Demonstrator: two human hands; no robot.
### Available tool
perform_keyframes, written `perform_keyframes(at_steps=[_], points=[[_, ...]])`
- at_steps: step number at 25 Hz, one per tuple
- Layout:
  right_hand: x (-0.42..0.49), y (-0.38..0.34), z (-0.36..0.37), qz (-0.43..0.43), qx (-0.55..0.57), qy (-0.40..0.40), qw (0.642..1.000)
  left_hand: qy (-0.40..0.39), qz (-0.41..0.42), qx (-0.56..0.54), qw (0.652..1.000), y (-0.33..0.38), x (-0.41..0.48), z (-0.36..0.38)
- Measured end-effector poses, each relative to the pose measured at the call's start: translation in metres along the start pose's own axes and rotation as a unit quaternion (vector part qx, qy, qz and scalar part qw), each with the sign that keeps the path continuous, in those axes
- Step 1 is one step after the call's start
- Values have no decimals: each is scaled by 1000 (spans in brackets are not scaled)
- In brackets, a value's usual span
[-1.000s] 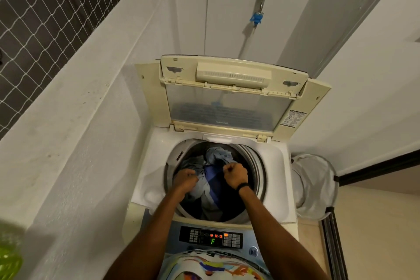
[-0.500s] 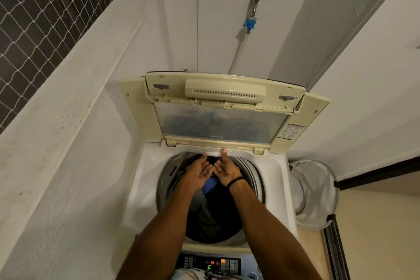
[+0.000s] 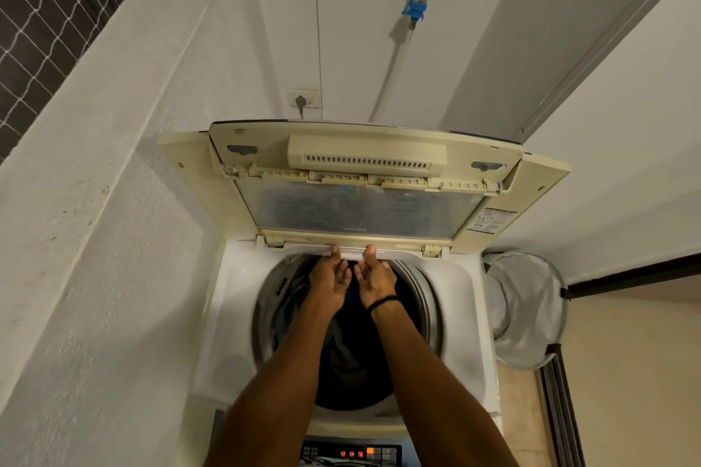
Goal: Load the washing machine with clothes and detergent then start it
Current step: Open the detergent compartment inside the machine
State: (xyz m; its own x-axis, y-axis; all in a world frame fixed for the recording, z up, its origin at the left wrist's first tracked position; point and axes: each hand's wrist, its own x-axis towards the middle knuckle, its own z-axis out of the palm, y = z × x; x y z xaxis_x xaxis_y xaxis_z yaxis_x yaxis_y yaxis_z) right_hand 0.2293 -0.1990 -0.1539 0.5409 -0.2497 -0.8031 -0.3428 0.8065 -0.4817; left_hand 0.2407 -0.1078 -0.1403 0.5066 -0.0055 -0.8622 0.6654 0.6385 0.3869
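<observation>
A cream top-loading washing machine stands below me with its folded lid raised. Dark and blue-grey clothes lie in the drum. Both my arms reach over the drum to its far rim. My left hand and my right hand lie side by side, fingers straight, their tips touching the white strip at the lid's lower edge. Neither hand holds anything. The control panel glows orange at the bottom edge.
White walls close in on the left and behind. A wall socket and a tap with a blue fitting and hose sit above the lid. A grey mesh laundry hamper stands right of the machine beside a dark door frame.
My hands let go of the clothes, rose out of the drum and opened. They moved forward to the lid's lower edge. My view tilted up and closer.
</observation>
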Motion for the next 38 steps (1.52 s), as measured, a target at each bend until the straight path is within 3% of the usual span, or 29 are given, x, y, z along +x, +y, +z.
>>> perform_keyframes(at_steps=[8, 26, 38], points=[[-7, -2, 7, -9, 36, 8, 999, 16, 29, 21, 999, 6, -1, 3], [-16, 2, 3, -39, -107, 47, 992, 85, 102, 143, 981, -12, 24, -7], [-52, 0, -19, -5, -176, 52, 983, 61, 64, 279, 956, -13, 9, -47]])
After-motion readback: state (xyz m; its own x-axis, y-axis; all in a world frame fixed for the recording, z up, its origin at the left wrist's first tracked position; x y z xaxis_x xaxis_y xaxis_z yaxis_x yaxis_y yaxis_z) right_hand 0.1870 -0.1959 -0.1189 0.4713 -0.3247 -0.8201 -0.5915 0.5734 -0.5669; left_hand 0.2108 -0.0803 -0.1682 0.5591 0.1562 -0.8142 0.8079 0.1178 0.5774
